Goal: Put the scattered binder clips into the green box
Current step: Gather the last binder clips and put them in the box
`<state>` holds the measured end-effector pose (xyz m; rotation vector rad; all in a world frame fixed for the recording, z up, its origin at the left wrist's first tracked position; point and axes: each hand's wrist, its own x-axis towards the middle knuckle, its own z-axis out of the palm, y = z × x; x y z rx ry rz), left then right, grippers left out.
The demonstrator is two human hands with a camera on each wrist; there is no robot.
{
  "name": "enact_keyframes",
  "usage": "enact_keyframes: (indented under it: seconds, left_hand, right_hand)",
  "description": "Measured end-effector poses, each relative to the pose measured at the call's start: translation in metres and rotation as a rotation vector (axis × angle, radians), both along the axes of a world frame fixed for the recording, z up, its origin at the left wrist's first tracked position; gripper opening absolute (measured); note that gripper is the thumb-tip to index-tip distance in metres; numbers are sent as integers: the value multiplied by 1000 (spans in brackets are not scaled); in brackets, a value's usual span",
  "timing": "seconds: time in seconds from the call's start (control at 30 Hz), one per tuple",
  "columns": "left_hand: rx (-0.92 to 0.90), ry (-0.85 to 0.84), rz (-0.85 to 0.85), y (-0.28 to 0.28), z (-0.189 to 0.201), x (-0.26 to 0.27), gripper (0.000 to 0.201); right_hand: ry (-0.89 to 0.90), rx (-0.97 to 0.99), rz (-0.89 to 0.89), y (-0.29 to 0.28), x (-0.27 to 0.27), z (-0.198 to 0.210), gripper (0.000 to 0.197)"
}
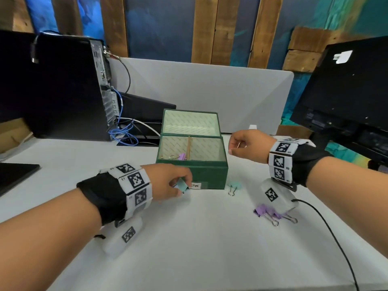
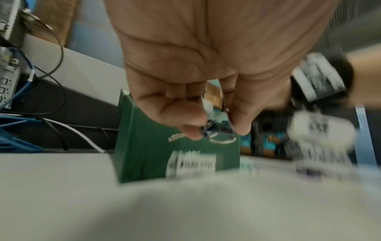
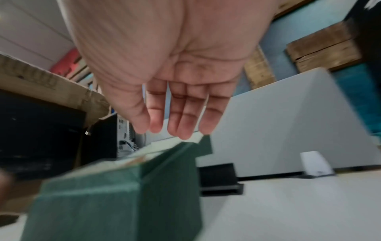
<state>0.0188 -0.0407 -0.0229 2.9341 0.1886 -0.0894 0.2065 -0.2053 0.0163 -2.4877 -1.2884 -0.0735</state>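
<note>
Head view: green box (image 1: 210, 175) sits open mid-table on white table (image 1: 189, 238), lid standing up behind it, white label on its front wall. Left compartment holds a purple clip (image 1: 181, 157) plus some gold wire handles; right compartment looks bare. Left hand (image 1: 168, 181) is just in front of the box's front-left corner, fingers and thumb pinching a teal binder clip (image 1: 181, 185) above the table. Right hand (image 1: 247, 147) hovers beside the box's right rim, fingers loosely curled, a thin bit of wire visible at the fingertips, cannot tell from here if anything is held. A mint binder clip (image 1: 233, 188) lies on the table just in front of the box's right corner. Two purple binder clips (image 1: 270, 214) lie near the right wrist, partly hidden by the wrist camera. Computer tower (image 1: 63, 87) back left, monitor (image 1: 346, 91) back right. Left wrist view: blurred; thumb and fingertips (image 2: 189, 130) clamp the small clip (image 2: 216, 128) in front of the box wall (image 2: 144, 146). Right wrist view: right hand (image 3: 175, 73) has fingers straight and relaxed, close together, nothing in them, hanging over the box's corner (image 3: 123, 195).
</note>
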Motion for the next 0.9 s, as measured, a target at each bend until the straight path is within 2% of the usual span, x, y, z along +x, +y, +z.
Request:
enact_keyframes:
  seconds: [0.07, 0.17, 0.27, 0.47, 0.57, 0.67, 0.77, 0.83, 0.9]
  left_hand:
    - [-53, -121, 33, 4, 19, 2, 22]
    - [-40, -274, 94, 14, 44, 16, 24]
    - [2, -298, 155, 27, 49, 35, 29]
    - [51, -205, 242, 34, 32, 54, 52]
    - [88, -237, 256, 25, 31, 56, 59]
    - [102, -315, 122, -2, 39, 59, 50]
    - [102, -328, -74, -43, 40, 67, 37]
    - [151, -239, -185, -70, 31, 78, 33]
    - [222, -75, -240, -91, 16, 94, 36]
  right_hand:
    - [-33, -85, -32, -17, 8, -9, 9]
    - [-24, -367, -30, -34, 13, -23, 5]
    - [94, -577, -57, -48, 13, -31, 28]
    - [306, -648, -93, -74, 10, -38, 49]
    - [352, -654, -70, -82, 8, -45, 62]
    - [352, -643, -1, -81, 4, -47, 60]
    - [276, -657, 93, -78, 1, -51, 49]
    - [240, -654, 130, -79, -2, -52, 41]
    - [217, -642, 132, -80, -3, -52, 35]
